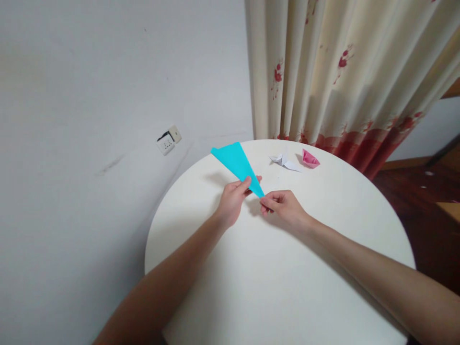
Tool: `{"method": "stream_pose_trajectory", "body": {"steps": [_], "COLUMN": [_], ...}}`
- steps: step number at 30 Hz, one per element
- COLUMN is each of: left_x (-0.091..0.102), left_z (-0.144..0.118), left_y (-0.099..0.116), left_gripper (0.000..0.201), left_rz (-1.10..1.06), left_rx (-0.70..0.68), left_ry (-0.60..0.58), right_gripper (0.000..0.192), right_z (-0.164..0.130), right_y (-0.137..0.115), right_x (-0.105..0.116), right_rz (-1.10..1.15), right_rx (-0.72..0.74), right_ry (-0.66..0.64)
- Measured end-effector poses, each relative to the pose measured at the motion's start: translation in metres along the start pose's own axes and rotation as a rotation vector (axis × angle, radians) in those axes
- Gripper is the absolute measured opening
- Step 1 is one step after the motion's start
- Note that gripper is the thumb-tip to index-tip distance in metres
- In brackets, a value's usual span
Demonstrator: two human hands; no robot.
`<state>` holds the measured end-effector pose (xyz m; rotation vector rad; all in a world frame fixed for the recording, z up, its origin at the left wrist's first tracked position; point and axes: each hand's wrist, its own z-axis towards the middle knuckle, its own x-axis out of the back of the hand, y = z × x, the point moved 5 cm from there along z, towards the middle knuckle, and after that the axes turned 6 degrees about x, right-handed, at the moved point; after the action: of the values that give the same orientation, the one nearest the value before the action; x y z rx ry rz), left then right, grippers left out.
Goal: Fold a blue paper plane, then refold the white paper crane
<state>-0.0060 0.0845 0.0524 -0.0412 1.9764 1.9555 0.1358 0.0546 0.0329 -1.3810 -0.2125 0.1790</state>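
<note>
A bright blue sheet of folded paper (235, 160) is held above the table, its wide end up and to the left, narrowing to a point at the lower right. My left hand (234, 197) grips it around the middle, thumb on top and fingers underneath. At the narrow tip, my right hand (282, 205) pinches the paper between thumb and fingers. The underside of the paper is hidden from me.
A white folded paper crane (283, 162) and a pink paper boat (310, 159) rest near the far edge of the round white table (223, 287). A wall with a socket (166, 143) stands at the left. Behind the table hangs a patterned curtain (323, 72).
</note>
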Motion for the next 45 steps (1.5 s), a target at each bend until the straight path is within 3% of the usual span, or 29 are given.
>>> {"method": "stream_pose_trajectory", "body": {"steps": [3, 5, 10, 13, 15, 19, 21, 23, 28, 30, 32, 37, 42, 45], "left_x": [0.015, 0.015, -0.010, -0.011, 0.009, 0.079, 0.096, 0.085, -0.011, -0.027, -0.029, -0.005, 0.047, 0.077], "left_z": [0.007, 0.007, -0.002, -0.001, 0.007, 0.026, 0.028, 0.025, -0.003, -0.013, -0.017, -0.006, 0.011, 0.018], "left_y": [0.009, 0.006, -0.016, -0.012, 0.008, 0.055, 0.063, 0.053, -0.018, -0.031, -0.034, -0.004, 0.043, 0.061], "left_gripper": [0.032, 0.031, 0.031, 0.030, 0.028, 0.026, 0.028, 0.034, 0.037, 0.037, 0.037, 0.026, 0.025, 0.026], "left_rz": [-0.096, -0.120, -0.062, -0.044, -0.086, -0.207, -0.234, -0.222, 0.003, 0.025, 0.021, -0.052, -0.183, -0.221], "left_rx": [-0.060, -0.070, -0.006, 0.015, -0.051, -0.212, -0.238, -0.219, 0.099, 0.092, 0.104, 0.034, -0.065, -0.128], "left_ry": [0.119, 0.138, 0.032, -0.019, 0.030, 0.322, 0.423, 0.390, -0.095, -0.078, -0.036, 0.090, 0.271, 0.362], "right_gripper": [0.036, 0.040, 0.044, 0.041, 0.040, 0.037, 0.038, 0.038, 0.036, 0.037, 0.038, 0.038, 0.037, 0.038], "right_z": [0.002, 0.004, 0.003, 0.000, -0.001, 0.000, 0.001, 0.001, -0.001, -0.002, -0.003, -0.005, -0.007, -0.005], "right_y": [0.004, 0.004, -0.001, -0.004, -0.005, -0.003, -0.003, -0.003, -0.006, -0.006, -0.005, -0.001, 0.002, 0.003], "right_x": [0.004, 0.008, 0.005, 0.004, 0.004, 0.005, 0.006, 0.008, 0.004, 0.001, -0.002, -0.005, -0.007, -0.002], "right_rz": [-0.048, -0.077, -0.039, -0.052, -0.051, -0.070, -0.072, -0.046, 0.014, 0.015, 0.018, -0.005, -0.026, -0.050], "right_rx": [-0.017, -0.013, 0.049, 0.034, 0.030, 0.028, 0.032, 0.043, 0.089, 0.106, 0.090, 0.022, -0.023, -0.009], "right_ry": [-0.016, -0.001, -0.024, -0.019, -0.023, -0.060, -0.037, 0.009, 0.059, 0.051, 0.026, -0.021, -0.125, -0.098]}}
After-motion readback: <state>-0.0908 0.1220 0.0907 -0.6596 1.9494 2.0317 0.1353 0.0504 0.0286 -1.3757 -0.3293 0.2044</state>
